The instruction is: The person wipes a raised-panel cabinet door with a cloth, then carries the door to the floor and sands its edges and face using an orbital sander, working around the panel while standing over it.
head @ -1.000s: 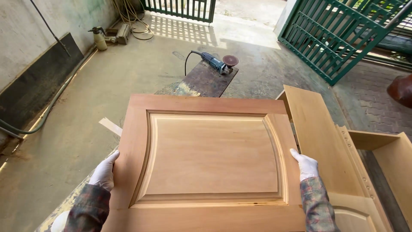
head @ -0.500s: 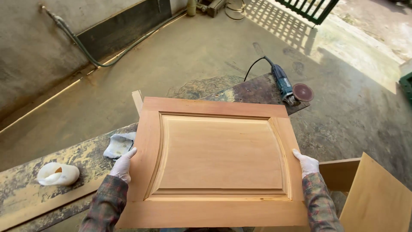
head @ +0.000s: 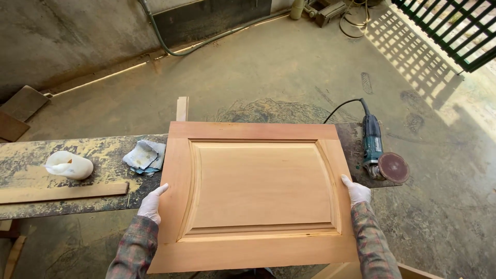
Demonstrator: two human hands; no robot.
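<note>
A light wooden cabinet door panel (head: pixel 258 191) with a raised, curved-edged centre fills the middle of the head view. My left hand (head: pixel 153 203), in a white glove, grips its left edge. My right hand (head: pixel 356 190), also gloved, grips its right edge. The panel lies flat over a long, dust-stained workbench (head: pixel 31 196), its far edge resting near the bench's back.
On the bench to the left lie a white container (head: pixel 70 165), crumpled sandpaper sheets (head: pixel 145 156) and a thin wood strip (head: pixel 62 192). A teal disc sander (head: pixel 376 152) with a black cord sits at the bench's right end. Concrete floor, hose and green gate lie beyond.
The view has swung left, away from the stacked doors on the right. I have carried the panel over the workbench, both hands staying on its edges.
</note>
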